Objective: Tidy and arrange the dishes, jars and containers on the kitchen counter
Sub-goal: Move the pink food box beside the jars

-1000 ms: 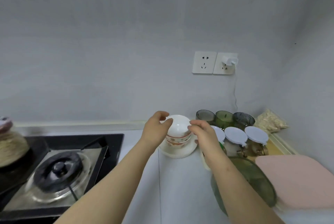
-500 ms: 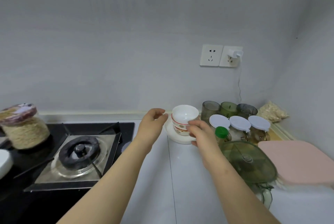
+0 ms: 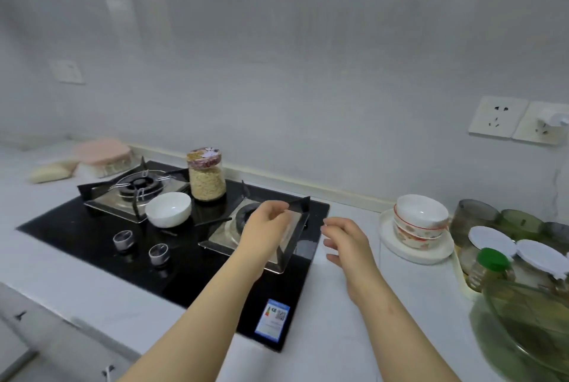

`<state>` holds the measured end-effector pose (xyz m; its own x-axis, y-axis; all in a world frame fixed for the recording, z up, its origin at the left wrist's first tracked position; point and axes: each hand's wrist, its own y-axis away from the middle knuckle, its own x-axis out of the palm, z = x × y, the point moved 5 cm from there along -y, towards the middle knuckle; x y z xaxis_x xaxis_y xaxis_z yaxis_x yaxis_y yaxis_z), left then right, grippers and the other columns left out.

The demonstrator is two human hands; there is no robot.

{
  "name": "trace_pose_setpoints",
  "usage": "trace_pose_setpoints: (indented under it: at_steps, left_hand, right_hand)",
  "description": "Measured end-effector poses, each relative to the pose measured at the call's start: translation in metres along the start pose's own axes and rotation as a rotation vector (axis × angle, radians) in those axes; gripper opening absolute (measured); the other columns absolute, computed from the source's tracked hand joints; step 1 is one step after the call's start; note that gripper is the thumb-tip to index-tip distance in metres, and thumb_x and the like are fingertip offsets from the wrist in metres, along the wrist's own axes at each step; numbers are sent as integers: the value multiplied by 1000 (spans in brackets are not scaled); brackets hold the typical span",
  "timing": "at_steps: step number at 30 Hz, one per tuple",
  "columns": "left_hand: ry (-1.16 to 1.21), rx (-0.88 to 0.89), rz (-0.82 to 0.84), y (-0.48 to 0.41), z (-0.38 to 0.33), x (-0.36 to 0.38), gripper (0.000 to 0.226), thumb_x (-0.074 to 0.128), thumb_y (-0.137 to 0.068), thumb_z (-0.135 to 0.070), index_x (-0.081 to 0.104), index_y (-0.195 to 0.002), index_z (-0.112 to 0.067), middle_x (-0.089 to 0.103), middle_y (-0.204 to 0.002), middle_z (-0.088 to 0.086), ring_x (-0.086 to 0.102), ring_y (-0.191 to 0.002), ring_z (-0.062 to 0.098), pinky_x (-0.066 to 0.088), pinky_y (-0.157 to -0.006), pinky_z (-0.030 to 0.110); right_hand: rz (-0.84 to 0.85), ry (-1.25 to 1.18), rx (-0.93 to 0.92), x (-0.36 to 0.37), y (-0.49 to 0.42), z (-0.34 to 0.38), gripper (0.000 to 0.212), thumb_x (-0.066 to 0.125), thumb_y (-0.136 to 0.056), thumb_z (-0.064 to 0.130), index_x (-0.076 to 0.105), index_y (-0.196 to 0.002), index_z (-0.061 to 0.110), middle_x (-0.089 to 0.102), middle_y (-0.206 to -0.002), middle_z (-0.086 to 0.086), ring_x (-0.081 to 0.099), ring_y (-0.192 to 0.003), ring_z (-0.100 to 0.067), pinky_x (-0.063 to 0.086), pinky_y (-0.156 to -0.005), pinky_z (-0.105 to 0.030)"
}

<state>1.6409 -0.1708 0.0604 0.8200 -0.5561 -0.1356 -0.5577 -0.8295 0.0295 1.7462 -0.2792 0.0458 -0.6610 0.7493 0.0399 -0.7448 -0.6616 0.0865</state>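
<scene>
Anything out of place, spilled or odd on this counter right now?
Yes. A white bowl and a jar of grain stand on the stove between the burners, apart from the stacked bowls on the plate at right. Nothing looks spilled or broken.

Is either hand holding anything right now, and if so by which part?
Nothing is held: the left hand and the right hand are both empty, loosely curled.

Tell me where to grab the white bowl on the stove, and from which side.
Pinch the white bowl by its near rim, thumb inside, coming from above and the front: it sits upright, mouth open, with the jar close behind it and the burner grate at its left. The left hand is nearer.
</scene>
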Motion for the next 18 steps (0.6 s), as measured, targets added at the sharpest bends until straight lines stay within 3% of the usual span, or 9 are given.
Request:
trace_pose_setpoints:
  at_steps: [3, 6, 10, 12, 14, 18]
  left_hand:
    - [11, -19, -59, 2, 5, -45, 19, 52, -93, -17, 59, -110, -21, 63, -108, -3, 58, -102, 15, 44, -87, 29]
    - [34, -20, -120, -1, 12, -89, 13, 53, -93, -18, 57, -94, -30, 62, -99, -9, 58, -98, 12, 44, -86, 27]
    - [69, -32, -207, -16, 22, -158, 13, 53, -93, -18, 56, -104, -24, 58, -94, -12, 57, -90, 9, 45, -79, 24]
    - [59, -38, -241, -24, 27, -196, 13, 53, -93, -19, 56, -104, -24, 58, -93, -14, 58, -92, 11, 46, -84, 27]
    - [50, -52, -274, -31, 34, -234, 12, 54, -92, -22, 57, -101, -29, 59, -97, -13, 59, -99, 14, 46, -90, 32]
    - [70, -69, -349, -39, 47, -318, 13, 55, -92, -23, 58, -103, -28, 61, -98, -11, 59, -99, 13, 46, -77, 25]
  right_hand:
    - [68, 20, -5, 41, 0, 0, 10, 54, -90, 10, 59, -93, 19, 56, -90, 1, 52, -81, -11, 42, -71, -25]
    - [108, 29, -14, 86, -2, -3, 11, 55, -89, 12, 60, -92, 22, 58, -97, -1, 54, -91, -14, 44, -78, -28]
    - [168, 55, 14, 160, -4, -8, 17, 56, -90, 14, 61, -106, 16, 58, -104, -1, 55, -97, -15, 47, -86, -32]
    - [187, 61, 33, 201, -5, -10, 17, 56, -90, 14, 61, -106, 17, 58, -106, -1, 54, -103, -18, 48, -92, -36]
    - [228, 81, 41, 244, -6, -12, 17, 55, -91, 14, 60, -107, 18, 57, -103, 2, 53, -104, -17, 46, -90, -34]
    - [323, 83, 43, 335, -9, -16, 17, 53, -91, 14, 59, -106, 18, 54, -100, 3, 54, -101, -18, 45, -82, -31]
